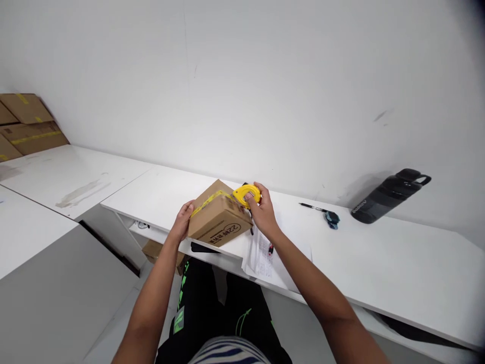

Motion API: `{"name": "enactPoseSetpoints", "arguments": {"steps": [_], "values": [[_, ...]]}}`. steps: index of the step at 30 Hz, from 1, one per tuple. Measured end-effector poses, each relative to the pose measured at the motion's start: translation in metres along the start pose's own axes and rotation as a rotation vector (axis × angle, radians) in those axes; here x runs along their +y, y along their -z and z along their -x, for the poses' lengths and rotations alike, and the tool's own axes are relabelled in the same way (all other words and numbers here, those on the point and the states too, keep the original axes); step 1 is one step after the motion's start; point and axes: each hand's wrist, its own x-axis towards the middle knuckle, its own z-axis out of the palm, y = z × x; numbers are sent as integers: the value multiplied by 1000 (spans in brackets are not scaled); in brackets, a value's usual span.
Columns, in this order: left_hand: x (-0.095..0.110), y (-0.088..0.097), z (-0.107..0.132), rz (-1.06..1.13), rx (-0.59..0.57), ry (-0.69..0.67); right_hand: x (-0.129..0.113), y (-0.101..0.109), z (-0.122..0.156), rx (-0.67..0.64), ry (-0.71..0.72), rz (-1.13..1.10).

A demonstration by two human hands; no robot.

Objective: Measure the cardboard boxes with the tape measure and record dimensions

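I'm looking down at a long white table (379, 253) set against a bare white wall (265, 76) that carries a few faint scuffs. More white tables (71, 174) run off to the left, and a stack of cardboard boxes (26, 124) striped with yellow tape sits in the far corner.

Near the table's front edge, right in front of me, is the cardboard box (217, 222), turned at an angle. My left hand (182, 218) is curled over its left end, fingers together and thumb on top. My right hand (262, 212) is closed round the yellow tape measure (244, 193) at the box's right top corner. The yellow blade lies along the top edge between the two hands.

Printed papers (261, 253) lie under my right wrist and hang over the table edge. To the right there's a pen (312, 207), just beside it a small dark object (332, 218), and then a black bottle (386, 197) on its side.

The box's near face has dark print, upside down from here, and I can't read it. The bottle has pale lettering, too small to make out.
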Motion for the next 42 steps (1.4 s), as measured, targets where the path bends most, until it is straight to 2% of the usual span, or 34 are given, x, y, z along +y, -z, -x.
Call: {"name": "enactPoseSetpoints", "arguments": {"steps": [2,4,6,8,9,12,14,17,20,25,29,31,34,37,42], "values": [[2,15,-3,-131,103,-6,-18,-2,-2,-74,-21,-27],[10,26,-1,-213,203,-48,-37,-10,-7,-204,14,-9],[23,28,10,-174,177,-83,-55,-23,-16,-334,79,37],[36,20,26,-87,102,-97,-69,-40,-27,-448,153,84],[41,14,34,-65,100,-96,-75,-49,-32,-505,197,105],[48,-4,49,-104,180,-87,-86,-75,-43,-674,342,154],[48,-13,51,-109,192,-72,-90,-89,-46,-747,411,181],[44,-18,49,-83,197,-69,-89,-100,-49,-770,467,191],[43,-22,49,-52,192,-113,-81,-101,-53,-747,497,145],[43,-28,53,-68,180,-106,-67,-103,-54,-691,453,43],[43,-27,54,-65,168,-144,-67,-107,-48,-716,572,70],[44,-26,55,-78,168,-176,-71,-104,-45,-745,598,130],[44,-27,55,-134,213,-186,-74,-85,-43,-761,518,206],[44,-28,55,-199,254,-192,-66,-47,-42,-738,458,231],[43,-28,54,-237,253,-177,-34,27,-39,-648,383,257]]}}
